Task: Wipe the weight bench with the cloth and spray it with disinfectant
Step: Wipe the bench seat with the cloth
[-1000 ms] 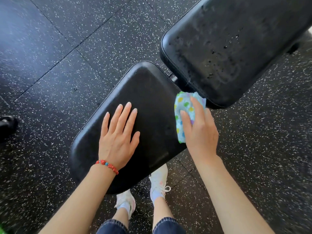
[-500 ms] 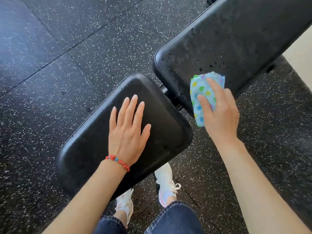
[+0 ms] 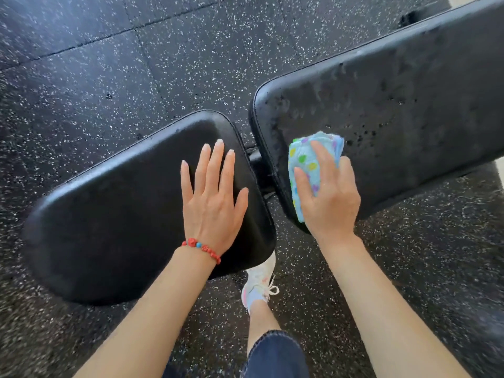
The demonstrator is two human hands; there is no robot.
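Cloth (image 3: 305,165) moved onto back pad (image 3: 409,118) (lengthwise up-right), right hand (image 3: 328,197) pressing, fingers straight.

No readable text, label, brand, number or sign is showing anywhere in the head view. The cloth (image 3: 305,165) is carrying only coloured dots, not letters, and the bench pads (image 3: 409,110) are showing plain black surfaces.
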